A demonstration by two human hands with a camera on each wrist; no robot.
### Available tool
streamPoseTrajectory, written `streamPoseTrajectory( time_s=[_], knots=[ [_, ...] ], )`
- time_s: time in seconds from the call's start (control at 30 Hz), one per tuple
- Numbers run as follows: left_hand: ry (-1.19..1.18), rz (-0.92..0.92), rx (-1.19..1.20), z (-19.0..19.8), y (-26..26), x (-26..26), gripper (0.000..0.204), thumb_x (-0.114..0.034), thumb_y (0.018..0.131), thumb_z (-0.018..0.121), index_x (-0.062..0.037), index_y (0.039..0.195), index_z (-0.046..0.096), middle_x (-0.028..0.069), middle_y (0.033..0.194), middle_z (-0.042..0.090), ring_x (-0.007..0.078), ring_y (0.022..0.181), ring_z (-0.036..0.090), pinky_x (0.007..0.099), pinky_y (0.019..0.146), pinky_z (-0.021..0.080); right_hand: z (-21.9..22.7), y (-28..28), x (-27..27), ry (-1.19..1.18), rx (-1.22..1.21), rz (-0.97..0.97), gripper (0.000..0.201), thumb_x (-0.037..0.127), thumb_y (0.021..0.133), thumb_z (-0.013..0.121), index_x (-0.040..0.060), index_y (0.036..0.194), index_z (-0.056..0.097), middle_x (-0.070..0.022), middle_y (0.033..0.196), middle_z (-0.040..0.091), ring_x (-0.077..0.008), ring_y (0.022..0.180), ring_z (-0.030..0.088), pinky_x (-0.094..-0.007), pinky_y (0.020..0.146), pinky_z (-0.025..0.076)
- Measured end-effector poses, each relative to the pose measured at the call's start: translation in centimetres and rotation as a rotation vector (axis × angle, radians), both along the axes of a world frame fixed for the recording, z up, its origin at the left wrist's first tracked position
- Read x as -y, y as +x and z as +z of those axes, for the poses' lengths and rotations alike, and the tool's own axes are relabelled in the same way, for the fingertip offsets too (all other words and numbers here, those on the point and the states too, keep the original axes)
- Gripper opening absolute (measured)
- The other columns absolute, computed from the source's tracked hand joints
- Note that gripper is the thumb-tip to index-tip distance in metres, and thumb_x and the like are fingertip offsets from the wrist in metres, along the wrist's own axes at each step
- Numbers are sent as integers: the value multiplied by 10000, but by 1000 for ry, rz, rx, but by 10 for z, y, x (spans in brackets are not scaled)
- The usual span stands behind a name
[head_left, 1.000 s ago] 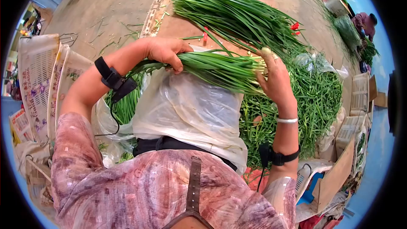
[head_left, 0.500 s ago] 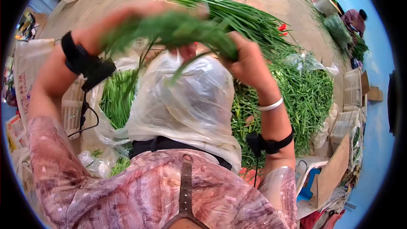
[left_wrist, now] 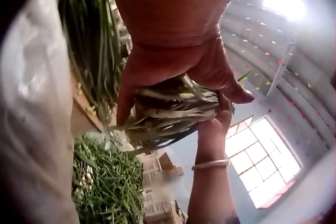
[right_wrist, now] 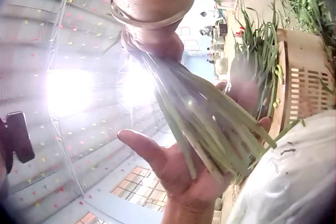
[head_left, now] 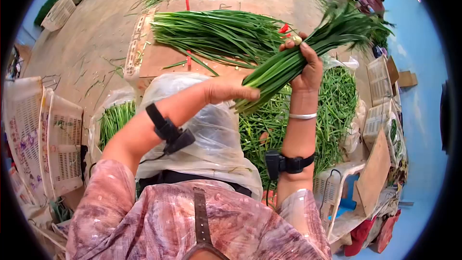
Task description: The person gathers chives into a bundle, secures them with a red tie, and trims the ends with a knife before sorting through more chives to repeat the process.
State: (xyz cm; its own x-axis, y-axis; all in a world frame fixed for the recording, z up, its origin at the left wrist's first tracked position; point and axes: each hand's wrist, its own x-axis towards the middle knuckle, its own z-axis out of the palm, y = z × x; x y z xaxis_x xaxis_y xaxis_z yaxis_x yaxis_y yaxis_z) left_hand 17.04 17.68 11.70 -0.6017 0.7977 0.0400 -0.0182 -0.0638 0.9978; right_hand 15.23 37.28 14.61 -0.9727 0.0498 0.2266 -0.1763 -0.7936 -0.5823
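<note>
A bunch of garlic chives (head_left: 279, 74) is held up at chest height in the head view, its leafy tips fanning toward the upper right. My right hand (head_left: 308, 65) grips it around the middle. At the other end, my left hand (head_left: 230, 91) lies against the stem ends. The right wrist view shows the left palm (right_wrist: 191, 182) spread under those ends, thumb held out straight. A larger heap of garlic chives (head_left: 211, 33) lies on the brown board (head_left: 149, 67) beyond my hands, with a red strip (head_left: 188, 60) showing at the board.
Loose green trimmings (head_left: 332, 101) are piled at my right. White plastic sheeting (head_left: 192, 120) covers my lap. More chives (head_left: 117, 120) stand at my left, near plastic crates (head_left: 65, 139). Another person (head_left: 371, 2) is at the far right.
The bunch has been swung around end for end and moved right, its leafy tips now pointing right. My left hand has let go of its grip and moved to the stem ends; the right now grips the middle.
</note>
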Motion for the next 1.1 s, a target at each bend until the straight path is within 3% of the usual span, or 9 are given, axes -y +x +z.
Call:
streamPoseTrajectory(
  time_s=[0.1,0.2,0.43,0.57,0.7,0.8,0.83,0.9,1.1],
  knots=[
    [0,-39,157,-12,24,-4,921,-392,549,822,-18,1273,393,65,1075,549,137,985,498,282,838,410,-28,6,-9,-94,97,-7,237,-27,755,518,-25,991,520,-124,835,574,-254,732,585,-438,733,500],
    [-100,39,392,-17,38,-7,527,-118,624,778,-22,1064,503,53,787,593,129,638,562,252,531,439,-46,10,-10,-256,209,14,219,-19,754,514,1,971,528,-129,836,575,-256,747,586,-431,762,494],
    [-264,-42,514,-40,33,-15,177,-80,714,700,-37,820,565,27,641,538,94,510,482,228,452,373,-61,35,-36,-308,307,18,267,-3,768,519,0,1034,533,-171,977,599,-300,874,603,-476,858,478],
    [-368,-54,218,41,36,-3,179,-165,746,692,-64,765,547,-4,593,492,76,483,419,217,426,303,-61,80,-80,-273,344,-263,533,354,750,690,-12,1107,540,-190,1151,555,-370,1074,517,-522,950,409],
    [-733,-74,570,-17,30,8,164,-146,802,637,-59,706,534,-11,554,442,73,405,338,236,351,262,-111,139,-145,-30,698,-165,986,558,675,689,-104,1273,269,-313,1264,361,-400,1151,450,-461,890,475],
    [-739,-95,760,-26,50,31,152,-124,828,606,-44,724,529,9,545,441,76,397,344,238,354,268,-143,189,-196,1111,1125,-188,737,354,762,688,-155,1210,398,-216,837,632,-321,802,644,-349,640,523],
    [-698,-70,909,-32,57,38,150,-126,834,599,-41,732,528,15,548,442,78,398,348,238,355,270,-162,205,-215,1926,885,-358,547,202,765,674,-135,1148,477,-164,763,643,-262,776,648,-337,615,492],
    [-741,-61,909,-24,61,38,143,-122,841,598,-18,775,524,30,554,432,75,414,333,240,361,255,-102,197,-172,1848,842,-408,554,114,732,682,-82,1201,460,-178,934,644,-249,850,637,-339,733,496],
    [-697,-123,1071,-7,75,25,119,-94,843,589,-1,831,515,25,558,428,74,412,347,214,350,258,4,142,1,1637,-513,-7,954,232,552,808,-20,1325,311,-206,1310,399,-326,1223,388,-392,1006,335]
  ],
)
